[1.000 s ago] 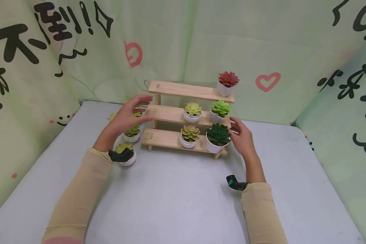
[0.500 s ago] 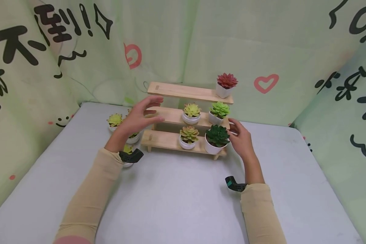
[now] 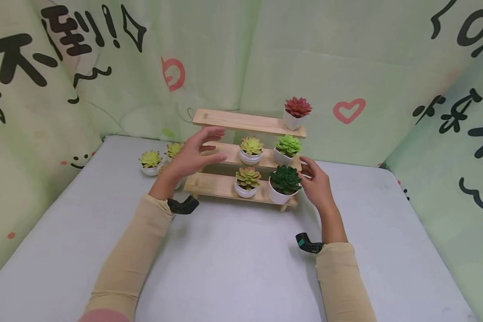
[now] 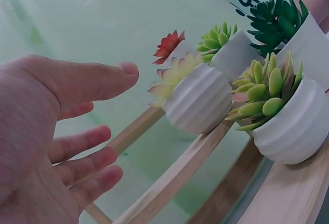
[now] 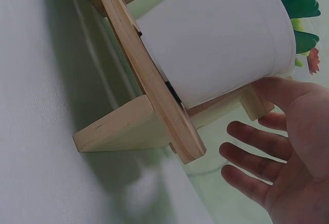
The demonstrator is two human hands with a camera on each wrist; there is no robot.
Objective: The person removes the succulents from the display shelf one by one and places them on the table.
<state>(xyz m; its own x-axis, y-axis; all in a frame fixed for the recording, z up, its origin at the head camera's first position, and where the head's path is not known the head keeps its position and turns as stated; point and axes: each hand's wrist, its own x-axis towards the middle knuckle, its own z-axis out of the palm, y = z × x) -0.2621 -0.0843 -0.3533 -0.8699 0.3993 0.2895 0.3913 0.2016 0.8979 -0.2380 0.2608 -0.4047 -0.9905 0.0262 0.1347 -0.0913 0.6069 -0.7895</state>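
My left hand hovers in front of the left part of a three-tier wooden plant stand, fingers spread and holding nothing. In the left wrist view its thumb points toward a pale yellow succulent in a ribbed white pot. At the stand's right end is my right hand, its fingers loosely extended beside the dark green succulent. In the right wrist view, the thumb lies near that plant's white pot; whether it touches the pot or stand I cannot tell.
A red succulent stands on the top tier, a bright green succulent on the middle tier, and a yellow-orange succulent on the bottom. Left of the stand, potted succulents sit on the white table, partly hidden by my left arm.
My left hand has moved right, away from the loose pots and across the stand's left end, uncovering the rear pots. My right hand has stayed at the stand's right end.
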